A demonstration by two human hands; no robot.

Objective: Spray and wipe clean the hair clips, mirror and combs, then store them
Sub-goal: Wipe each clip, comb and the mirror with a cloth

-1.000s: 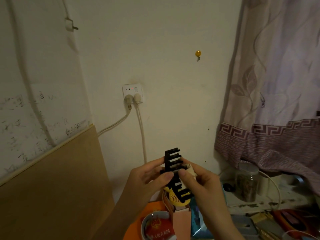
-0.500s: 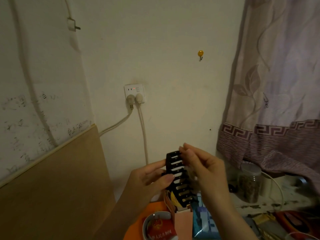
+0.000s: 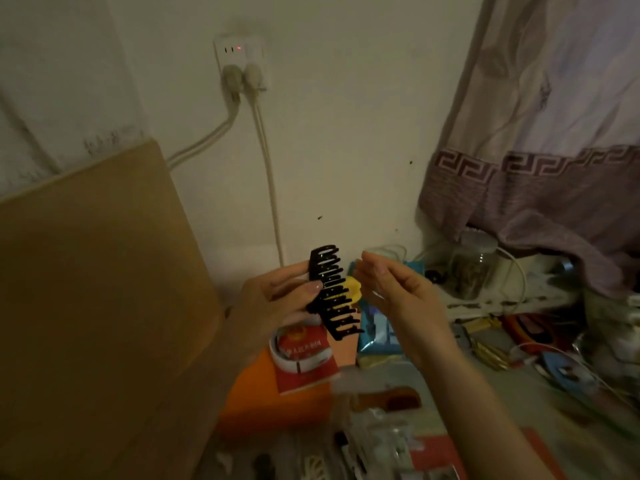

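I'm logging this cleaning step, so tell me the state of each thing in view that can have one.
Black plastic claw hair clip: held up off the table, teeth pointing right.
Left hand: grip shut on the clip.
Right hand: open, apart from the clip, empty as far as shows.
White wall socket: two plugs in, red light on.
Clear glass jar: upright, lid on.

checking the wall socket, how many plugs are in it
2: side by side in the wall socket, the left plug with its cord running down-left, the right plug with its cord dropping straight down.
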